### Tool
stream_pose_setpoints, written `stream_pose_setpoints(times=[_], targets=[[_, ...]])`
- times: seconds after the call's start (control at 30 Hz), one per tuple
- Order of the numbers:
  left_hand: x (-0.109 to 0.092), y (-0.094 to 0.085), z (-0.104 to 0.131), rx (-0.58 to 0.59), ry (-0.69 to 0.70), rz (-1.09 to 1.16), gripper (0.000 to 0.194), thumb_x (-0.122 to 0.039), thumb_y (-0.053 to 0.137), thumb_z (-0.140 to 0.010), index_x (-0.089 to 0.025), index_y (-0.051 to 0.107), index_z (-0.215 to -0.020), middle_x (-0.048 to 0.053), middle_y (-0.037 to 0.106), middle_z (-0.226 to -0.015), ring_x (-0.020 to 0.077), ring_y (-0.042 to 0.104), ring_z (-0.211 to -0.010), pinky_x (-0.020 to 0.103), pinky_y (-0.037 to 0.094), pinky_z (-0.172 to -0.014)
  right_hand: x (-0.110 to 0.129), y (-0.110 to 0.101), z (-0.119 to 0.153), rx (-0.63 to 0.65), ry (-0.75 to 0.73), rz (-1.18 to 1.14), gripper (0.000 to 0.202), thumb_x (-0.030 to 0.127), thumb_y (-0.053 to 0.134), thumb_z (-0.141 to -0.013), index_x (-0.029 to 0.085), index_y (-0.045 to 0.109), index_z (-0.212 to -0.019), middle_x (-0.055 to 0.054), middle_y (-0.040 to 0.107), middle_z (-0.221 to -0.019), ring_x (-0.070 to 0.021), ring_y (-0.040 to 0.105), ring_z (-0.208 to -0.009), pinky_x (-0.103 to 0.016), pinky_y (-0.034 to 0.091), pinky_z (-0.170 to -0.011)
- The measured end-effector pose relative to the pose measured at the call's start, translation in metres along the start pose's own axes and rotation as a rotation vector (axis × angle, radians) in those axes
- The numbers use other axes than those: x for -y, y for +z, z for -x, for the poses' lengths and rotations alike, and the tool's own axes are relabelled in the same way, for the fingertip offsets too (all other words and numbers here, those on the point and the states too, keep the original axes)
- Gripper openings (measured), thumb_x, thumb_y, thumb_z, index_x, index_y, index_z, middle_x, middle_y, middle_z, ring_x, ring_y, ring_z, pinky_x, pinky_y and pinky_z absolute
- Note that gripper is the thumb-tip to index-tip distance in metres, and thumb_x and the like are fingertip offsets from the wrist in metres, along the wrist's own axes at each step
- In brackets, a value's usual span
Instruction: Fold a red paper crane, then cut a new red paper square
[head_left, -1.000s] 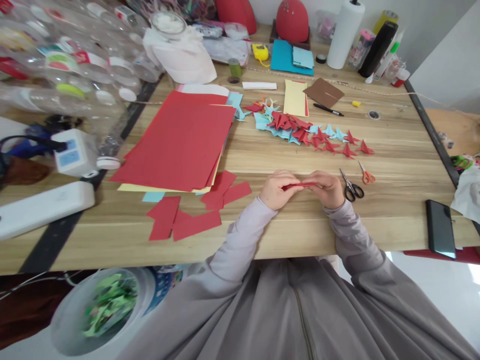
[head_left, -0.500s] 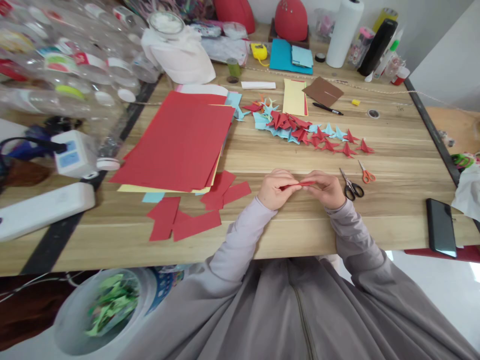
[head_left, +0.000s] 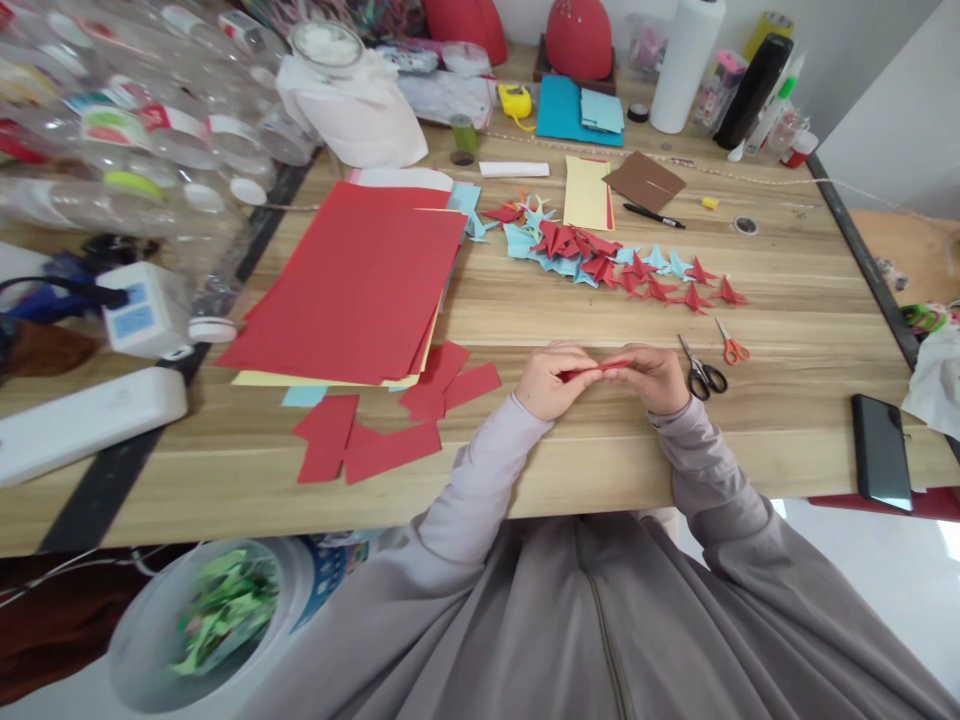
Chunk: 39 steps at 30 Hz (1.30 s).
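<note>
A small folded piece of red paper [head_left: 613, 365] is pinched between my two hands, just above the tabletop. My left hand [head_left: 553, 380] grips its left end, and my right hand [head_left: 654, 378] grips the other end. Fingers cover most of the paper, so its folded shape cannot be made out. Black-handled scissors [head_left: 705, 378] lie just right of my right hand, with small orange-handled scissors [head_left: 735, 350] beyond them. Left of my left hand are several cut red paper pieces [head_left: 394, 450]. Folded red and light blue paper cranes [head_left: 585, 250] lie in a group farther back.
A stack of large red sheets [head_left: 360, 280] covers the left of the table. Plastic bottles [head_left: 180, 130] crowd the far left. A yellow tape measure [head_left: 514, 102], brown paper [head_left: 643, 182] and a black pen [head_left: 654, 215] lie behind. A phone [head_left: 881, 450] rests at the right edge.
Both hands stay in nearly the same place, still pinching the red paper. The whole view has shifted very slightly.
</note>
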<state>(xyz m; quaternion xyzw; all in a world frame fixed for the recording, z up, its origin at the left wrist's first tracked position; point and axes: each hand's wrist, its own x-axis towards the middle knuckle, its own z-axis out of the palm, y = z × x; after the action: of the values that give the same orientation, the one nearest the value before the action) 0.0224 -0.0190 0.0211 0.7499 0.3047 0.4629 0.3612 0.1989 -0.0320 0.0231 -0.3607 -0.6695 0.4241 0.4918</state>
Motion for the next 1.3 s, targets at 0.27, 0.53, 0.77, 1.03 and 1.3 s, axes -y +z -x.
stream_pose_setpoints(times=[0.27, 0.53, 0.77, 1.03, 1.3], targets=[[-0.003, 0.001, 0.000, -0.039, 0.013, -0.001, 0.016, -0.029, 0.064, -0.078, -0.018, 0.072, -0.068, 0.005, 0.067, -0.064, 0.0136, 0.059, -0.060, 0.029, 0.047, -0.065, 0.000, 0.000, -0.001, 0.009, 0.022, -0.035, 0.009, 0.028, 0.071, -0.074, 0.021, 0.074, -0.080, -0.002, 0.068, -0.066, -0.0128, 0.063, -0.062, -0.026, 0.051, -0.062], [-0.003, 0.001, 0.000, -0.113, -0.028, -0.008, 0.012, -0.026, 0.067, -0.075, -0.016, 0.071, -0.070, 0.006, 0.068, -0.066, 0.0136, 0.060, -0.062, 0.027, 0.048, -0.063, 0.000, -0.006, 0.001, -0.058, 0.046, -0.120, 0.020, 0.022, 0.073, -0.072, 0.023, 0.072, -0.092, -0.003, 0.068, -0.079, -0.0141, 0.064, -0.071, -0.029, 0.051, -0.067], [-0.006, 0.000, 0.000, 0.023, -0.155, 0.101, 0.019, -0.032, 0.065, -0.076, -0.014, 0.072, -0.079, 0.010, 0.071, -0.078, 0.0159, 0.064, -0.072, 0.028, 0.050, -0.071, -0.001, -0.006, 0.000, -0.010, -0.005, -0.037, 0.010, 0.021, 0.070, -0.075, 0.023, 0.072, -0.084, -0.003, 0.066, -0.073, -0.0136, 0.061, -0.068, -0.029, 0.048, -0.064], [-0.002, 0.004, -0.001, 0.077, -0.309, 0.246, 0.034, -0.045, 0.060, -0.078, -0.014, 0.072, -0.069, 0.007, 0.072, -0.076, 0.0143, 0.063, -0.069, 0.025, 0.048, -0.066, -0.001, -0.006, 0.000, -0.001, -0.038, 0.038, 0.008, 0.025, 0.071, -0.075, 0.022, 0.073, -0.081, -0.003, 0.066, -0.071, -0.0135, 0.060, -0.065, -0.028, 0.047, -0.061], [-0.006, 0.006, -0.001, 0.088, -0.392, 0.278, 0.029, -0.042, 0.064, -0.075, -0.015, 0.074, -0.073, 0.006, 0.072, -0.072, 0.0138, 0.064, -0.065, 0.024, 0.048, -0.064, 0.007, -0.007, 0.000, -0.001, -0.057, 0.092, 0.009, 0.027, 0.070, -0.075, 0.023, 0.074, -0.082, -0.002, 0.066, -0.067, -0.0126, 0.059, -0.061, -0.027, 0.047, -0.058]])
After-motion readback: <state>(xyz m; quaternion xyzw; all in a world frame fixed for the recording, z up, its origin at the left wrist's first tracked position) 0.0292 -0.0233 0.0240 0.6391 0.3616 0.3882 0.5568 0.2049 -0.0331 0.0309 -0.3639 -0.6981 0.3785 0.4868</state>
